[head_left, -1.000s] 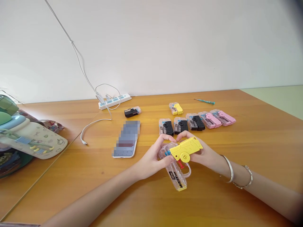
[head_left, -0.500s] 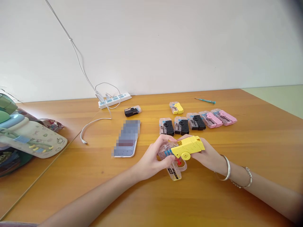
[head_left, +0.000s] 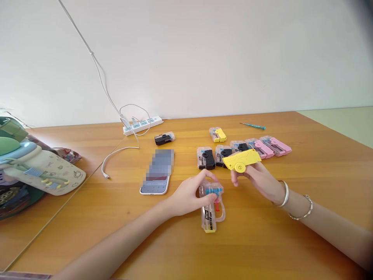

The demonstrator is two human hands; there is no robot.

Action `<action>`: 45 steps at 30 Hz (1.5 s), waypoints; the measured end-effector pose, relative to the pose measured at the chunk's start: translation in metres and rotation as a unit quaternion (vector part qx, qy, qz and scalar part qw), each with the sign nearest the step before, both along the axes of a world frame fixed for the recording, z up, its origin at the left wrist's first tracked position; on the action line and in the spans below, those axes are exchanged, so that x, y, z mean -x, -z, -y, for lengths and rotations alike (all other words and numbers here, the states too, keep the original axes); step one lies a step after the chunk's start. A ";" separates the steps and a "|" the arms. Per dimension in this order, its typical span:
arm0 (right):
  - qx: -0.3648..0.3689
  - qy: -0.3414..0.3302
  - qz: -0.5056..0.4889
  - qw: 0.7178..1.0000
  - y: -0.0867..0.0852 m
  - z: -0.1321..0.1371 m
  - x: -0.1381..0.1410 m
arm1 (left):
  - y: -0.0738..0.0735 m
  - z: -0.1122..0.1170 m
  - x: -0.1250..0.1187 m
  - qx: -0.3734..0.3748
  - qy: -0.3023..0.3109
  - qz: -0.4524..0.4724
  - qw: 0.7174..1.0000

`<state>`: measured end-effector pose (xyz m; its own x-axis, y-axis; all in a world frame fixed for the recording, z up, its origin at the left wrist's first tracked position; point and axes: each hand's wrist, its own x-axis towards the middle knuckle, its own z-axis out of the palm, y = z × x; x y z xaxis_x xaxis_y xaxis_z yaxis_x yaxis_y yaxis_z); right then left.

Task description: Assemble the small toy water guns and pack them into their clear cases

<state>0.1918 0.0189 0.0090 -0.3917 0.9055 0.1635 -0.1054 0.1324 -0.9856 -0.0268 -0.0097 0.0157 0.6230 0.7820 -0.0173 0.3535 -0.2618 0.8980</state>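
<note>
Between the thumb and fingers of my left hand (head_left: pixel 196 195) is a small clear water gun (head_left: pixel 208 212), its printed grip pointing toward me. A blue inner part and a red trigger show through or beside the clear plastic. My right hand (head_left: pixel 264 182) grips a yellow plastic cover (head_left: pixel 243 160) with a round disc on its side. This cover is apart from the clear body, up and to the right of it, and blocks part of the black water guns behind.
Behind my hands lies a row of black water guns (head_left: pixel 206 158) and pink water guns (head_left: pixel 278 145). Farther back are a yellow one (head_left: pixel 218 134), another black one (head_left: pixel 164 138) and a teal screwdriver (head_left: pixel 253 126). A phone (head_left: pixel 157 171), power strip (head_left: pixel 142 125) and bottle (head_left: pixel 55 171) are leftward.
The yellow cover has come off the clear water gun. My right hand has carried it up and right, while the clear body has turned more upright in my left hand.
</note>
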 end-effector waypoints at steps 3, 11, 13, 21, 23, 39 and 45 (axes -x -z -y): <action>-0.009 -0.007 0.039 0.999 -0.001 0.002 0.002 | 0.001 0.000 -0.002 -0.100 0.005 -0.103 0.990; -0.069 -0.042 0.094 0.992 -0.004 0.011 0.010 | 0.005 -0.001 -0.004 -0.214 0.006 -0.152 0.965; -0.119 -0.013 0.137 0.983 -0.003 0.011 0.009 | 0.005 0.000 -0.004 -0.217 -0.026 -0.145 0.965; -0.531 0.147 0.320 0.771 0.005 0.019 0.006 | 0.006 0.004 -0.002 -0.194 -0.065 -0.063 0.977; -0.574 0.161 0.339 0.728 0.004 0.023 0.008 | 0.004 0.007 -0.004 -0.187 -0.059 -0.066 0.978; -0.597 0.120 0.363 0.705 -0.007 0.024 0.008 | -0.006 0.012 -0.009 -0.124 -0.142 -0.002 0.982; -0.614 0.143 0.395 0.668 -0.010 0.026 0.008 | -0.005 0.013 -0.014 -0.162 -0.123 -0.062 0.977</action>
<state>0.1839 -0.0067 0.0188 -0.6340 0.3359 0.6966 0.5872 0.7953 0.1509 -0.0130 -0.0226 0.0211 0.4234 0.8853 0.1923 0.5420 -0.4177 0.7292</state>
